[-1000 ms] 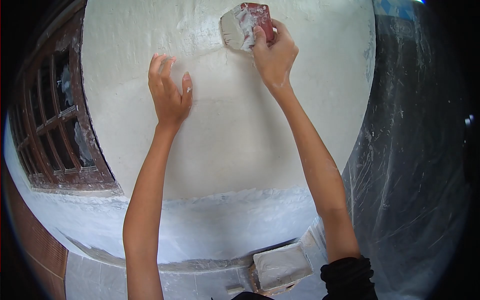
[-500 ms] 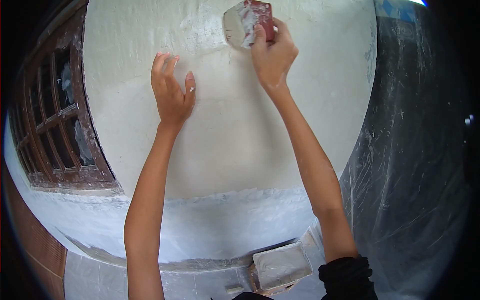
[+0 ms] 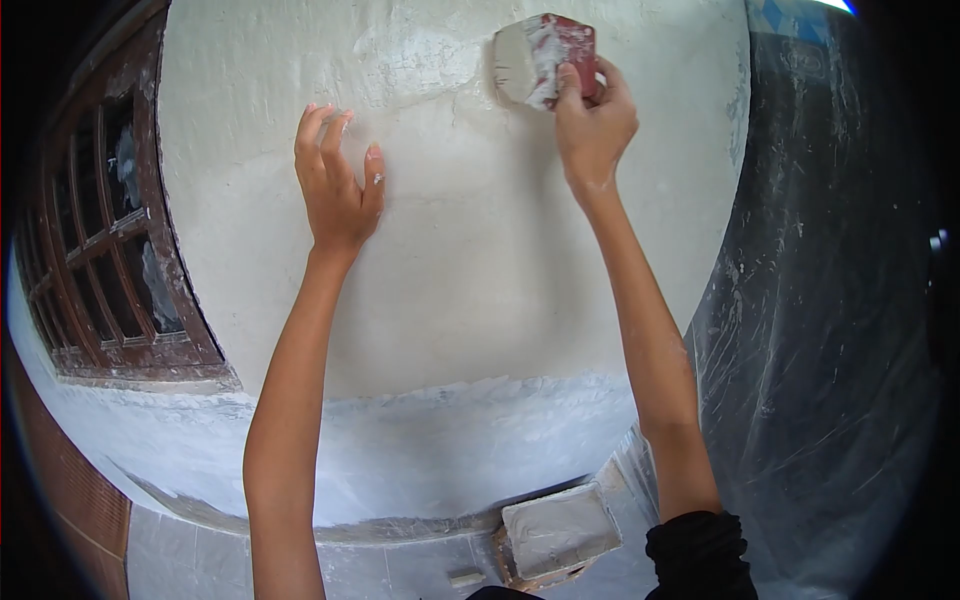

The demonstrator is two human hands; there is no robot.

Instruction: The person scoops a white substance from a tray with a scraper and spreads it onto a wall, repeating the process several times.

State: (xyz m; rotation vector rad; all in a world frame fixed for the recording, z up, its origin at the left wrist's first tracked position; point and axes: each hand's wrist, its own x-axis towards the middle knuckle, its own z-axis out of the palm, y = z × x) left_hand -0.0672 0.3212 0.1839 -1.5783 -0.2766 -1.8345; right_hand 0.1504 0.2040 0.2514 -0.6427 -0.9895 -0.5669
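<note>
My right hand (image 3: 598, 130) grips a red putty scraper (image 3: 577, 45), thumb on its near face and fingers behind it. White putty is smeared over the scraper, and its pale left edge lies against the upper part of the cream wall (image 3: 460, 290). Lower and to the left, my left hand (image 3: 340, 195) is raised in front of the wall with fingers apart and nothing in it. Specks of putty show on its thumb and fingertips. Around the scraper, the wall has a wet-looking, uneven patch of putty (image 3: 425, 55).
A brown wooden window frame (image 3: 185, 260) stands at the left. Dark plastic sheeting (image 3: 810, 330) hangs at the right. Below, a box (image 3: 508, 565) holding grey-white putty (image 3: 560, 530) sits on the tiled floor (image 3: 200, 560), with a small block (image 3: 466, 578) beside it.
My right hand has moved the putty scraper to the right and slightly down along the wall. My left hand has shifted very slightly left in view, its fingers still apart.
</note>
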